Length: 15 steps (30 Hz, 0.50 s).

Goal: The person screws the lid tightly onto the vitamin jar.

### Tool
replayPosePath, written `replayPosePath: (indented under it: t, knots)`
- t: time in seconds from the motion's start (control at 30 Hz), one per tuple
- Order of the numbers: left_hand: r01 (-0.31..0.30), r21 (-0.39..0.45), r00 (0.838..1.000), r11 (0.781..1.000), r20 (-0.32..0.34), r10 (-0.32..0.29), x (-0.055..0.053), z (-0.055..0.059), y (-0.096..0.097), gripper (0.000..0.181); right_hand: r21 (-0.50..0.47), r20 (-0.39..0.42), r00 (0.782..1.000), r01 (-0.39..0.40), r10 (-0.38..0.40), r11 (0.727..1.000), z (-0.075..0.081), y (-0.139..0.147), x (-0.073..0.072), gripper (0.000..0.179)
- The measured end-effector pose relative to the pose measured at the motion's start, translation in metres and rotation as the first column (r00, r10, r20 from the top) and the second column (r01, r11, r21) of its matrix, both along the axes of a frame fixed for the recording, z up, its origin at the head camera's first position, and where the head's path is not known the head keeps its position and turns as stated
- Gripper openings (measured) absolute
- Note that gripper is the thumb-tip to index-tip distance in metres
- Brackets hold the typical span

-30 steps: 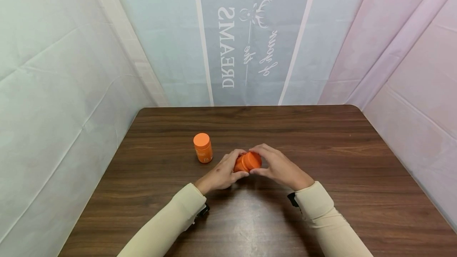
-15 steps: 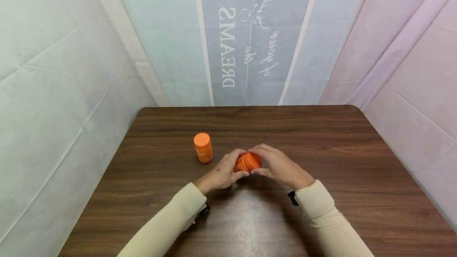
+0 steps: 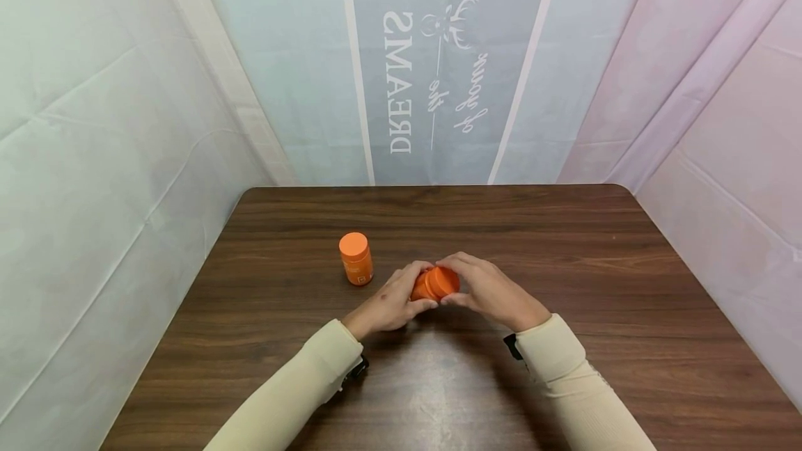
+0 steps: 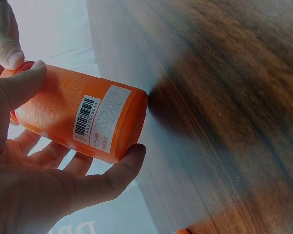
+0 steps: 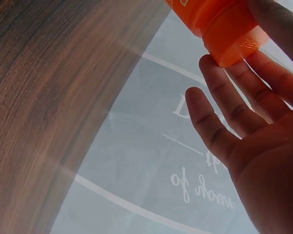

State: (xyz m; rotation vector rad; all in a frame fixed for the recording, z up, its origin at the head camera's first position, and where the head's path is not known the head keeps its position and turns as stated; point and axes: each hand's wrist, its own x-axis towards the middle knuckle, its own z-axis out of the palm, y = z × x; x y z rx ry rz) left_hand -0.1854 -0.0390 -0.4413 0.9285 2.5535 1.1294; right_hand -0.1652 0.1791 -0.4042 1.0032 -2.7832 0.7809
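Note:
In the head view my left hand (image 3: 390, 303) grips the body of a tilted orange bottle (image 3: 422, 289), thumb on the near side. My right hand (image 3: 491, 291) holds the bottle's orange cap (image 3: 447, 281) between thumb and fingertips. The left wrist view shows a white barcode and date label (image 4: 95, 118) on the body, with the base edge right at the wooden tabletop. The ridged cap (image 5: 237, 36), seen in the right wrist view, sits on the bottle's neck. A second orange bottle (image 3: 357, 260), capped and upright, stands left of and beyond my left hand.
The dark wooden table (image 3: 532, 228) reaches back to a printed cloth backdrop (image 3: 432, 89) with mirrored lettering. White cloth walls (image 3: 113, 159) flank it on the left and right.
Both hands stay in nearly the same place on the bottle and cap. The right thumb shifts very slightly along the cap; the second bottle stays put.

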Motion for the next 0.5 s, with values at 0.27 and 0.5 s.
replayPosePath:
  t: [0.27,0.5]
  knots:
    - [-0.014,-0.006,1.0,1.0,-0.008,0.014,0.0014,0.0011,0.0005,0.052,-0.001,0.021,0.999,0.033,-0.033,0.999,-0.001,-0.0005,-0.0012,0.054]
    - [-0.012,0.001,1.0,1.0,0.013,0.012,0.001,0.0016,0.0003,0.051,-0.025,0.072,0.993,0.1,-0.098,0.995,-0.0005,-0.0034,-0.002,0.049]
